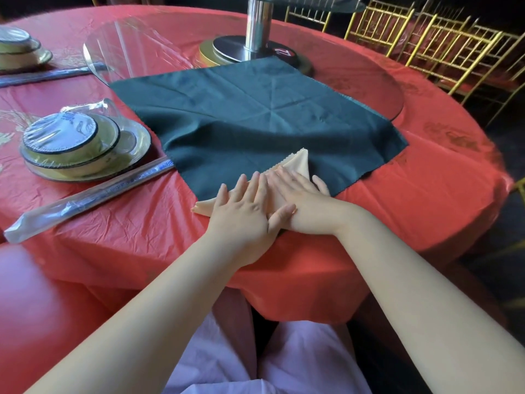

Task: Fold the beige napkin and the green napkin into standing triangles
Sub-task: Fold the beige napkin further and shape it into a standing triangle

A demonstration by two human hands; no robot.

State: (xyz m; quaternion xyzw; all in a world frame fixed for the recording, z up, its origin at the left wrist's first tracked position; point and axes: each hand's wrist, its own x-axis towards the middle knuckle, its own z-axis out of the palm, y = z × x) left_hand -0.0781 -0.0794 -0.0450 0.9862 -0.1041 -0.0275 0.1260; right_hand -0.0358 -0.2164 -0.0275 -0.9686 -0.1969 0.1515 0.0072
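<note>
Neither hand grasps anything. The left hand (250,206) and the right hand (298,194) lie palm-down with fingers straight, side by side, pressing the beige napkin (300,163) flat just below the centre of the frame. The left thumb overlaps the base of the right hand.

The beige napkin lies directly under both palms. It is a folded, flattened wedge whose long axis runs from a blunt end at lower left, showing beside the left hand, to a pointed tip at upper right, beyond the right fingertips. The tip is nearer the right hand and the blunt end nearer the left. Both forearms enter from the bottom corners of the frame and converge on the fold.

The wedge rests on the near corner of the green napkin (255,115), which is spread open toward the upper centre, its far corner over the glass turntable (147,44). By this evidence the beige fold is at the creasing step and not yet standing; the green napkin is not started. Raising the fold would likely work along that diagonal axis — the right hand at the tip.

At left of frame, a wrapped dish set (82,143) stands on the red table (426,180).
</note>
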